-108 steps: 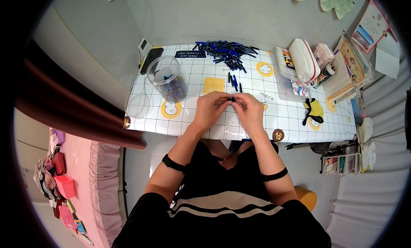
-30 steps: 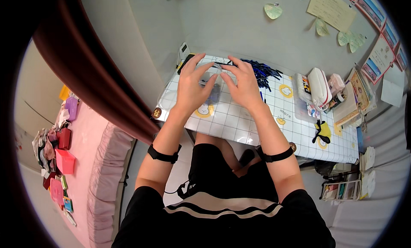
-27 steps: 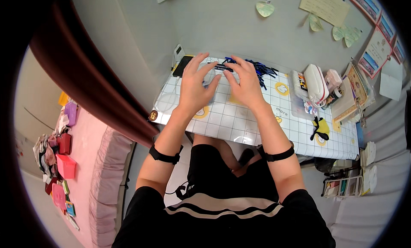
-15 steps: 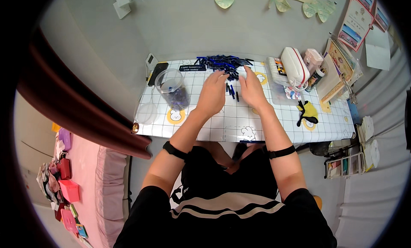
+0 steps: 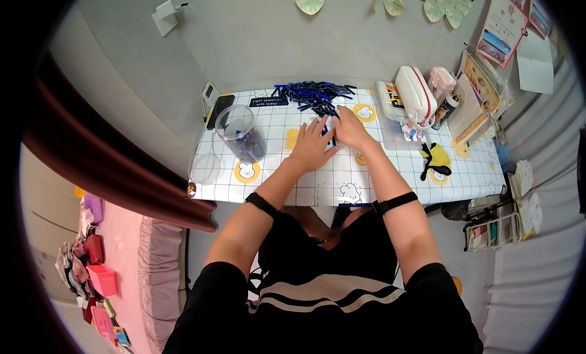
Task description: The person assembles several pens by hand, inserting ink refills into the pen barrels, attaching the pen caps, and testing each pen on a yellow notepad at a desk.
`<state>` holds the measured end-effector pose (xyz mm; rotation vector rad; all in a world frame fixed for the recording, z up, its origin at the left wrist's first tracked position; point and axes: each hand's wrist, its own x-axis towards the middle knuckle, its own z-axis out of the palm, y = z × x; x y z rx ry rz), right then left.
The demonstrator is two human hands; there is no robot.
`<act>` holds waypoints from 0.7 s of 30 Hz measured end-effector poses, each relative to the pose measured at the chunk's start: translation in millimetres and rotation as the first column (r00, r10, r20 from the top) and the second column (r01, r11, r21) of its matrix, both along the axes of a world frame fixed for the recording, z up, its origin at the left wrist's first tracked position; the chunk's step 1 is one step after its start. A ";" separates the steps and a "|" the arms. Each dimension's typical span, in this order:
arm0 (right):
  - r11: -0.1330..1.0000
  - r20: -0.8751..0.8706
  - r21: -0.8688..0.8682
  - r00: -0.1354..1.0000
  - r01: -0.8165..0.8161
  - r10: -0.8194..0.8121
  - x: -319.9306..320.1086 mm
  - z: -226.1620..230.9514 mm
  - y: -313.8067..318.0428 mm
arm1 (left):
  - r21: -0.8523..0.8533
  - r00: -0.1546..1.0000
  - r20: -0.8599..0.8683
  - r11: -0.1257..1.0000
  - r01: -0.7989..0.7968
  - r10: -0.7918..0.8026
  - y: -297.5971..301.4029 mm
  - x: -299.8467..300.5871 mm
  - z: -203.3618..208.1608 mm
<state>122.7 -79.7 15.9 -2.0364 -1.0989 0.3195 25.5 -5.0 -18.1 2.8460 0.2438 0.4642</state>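
Left hand [image 5: 311,147]: it is above the table, palm downward, with the fingers loosely spread and the thumb pointing to the other hand. If it pinches something, I cannot tell.
Right hand [image 5: 351,131]: it is just beside the left one, a little farther from the body, with bent fingers. The fingertips are partly hidden, so I cannot tell if they are closed on something.
Loose sticks [image 5: 325,128]: a few thin dark blue ones lie between the two hands, partly covered by the fingers.
Pile of sticks [image 5: 308,95]: many blue and black sticks lie crosswise just beyond both hands; its near end comes close to the right fingertips.
Clear jar [image 5: 249,141]: it stands to the left of the left hand, without cover, and blue pieces are inside.
Round clear lid [image 5: 205,169]: it lies flat, farther left from the left hand than the jar.
Black phone [image 5: 219,113]: it lies beyond the jar, on the far left side of the hands.
White pouch [image 5: 417,94]: it is to the right of the right hand, next to a pink box [image 5: 441,81] and a pencil cup [image 5: 448,108].
Yellow and black cloth item [image 5: 436,161]: it lies right of the right hand and nearer to the body.
Black bands [image 5: 394,202]: one is around each arm, behind the hands.
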 end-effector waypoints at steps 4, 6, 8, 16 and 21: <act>0.990 0.142 -0.137 0.989 -0.010 0.030 6.8 -2.4 18.7 | 0.034 0.999 -0.031 0.999 -0.008 0.009 -1.3 0.6 -6.3; 0.976 0.151 -0.218 0.988 0.016 0.018 4.9 2.8 24.1 | -0.028 0.997 0.070 0.999 0.044 -0.042 -0.7 -1.8 -10.1; 0.959 0.186 -0.282 0.982 0.015 0.039 4.3 5.3 29.2 | -0.056 0.993 0.091 0.995 0.077 -0.072 -0.2 -6.9 -11.1; 0.836 0.284 -0.548 0.941 0.004 0.182 -2.3 0.1 35.2 | -0.012 0.991 0.126 0.999 0.036 -0.034 -4.3 -29.2 -17.6; 0.824 0.328 -0.562 0.895 -0.071 0.301 -7.5 -3.5 23.0 | -0.071 0.983 0.154 0.993 -0.093 0.103 -9.9 -31.8 -12.7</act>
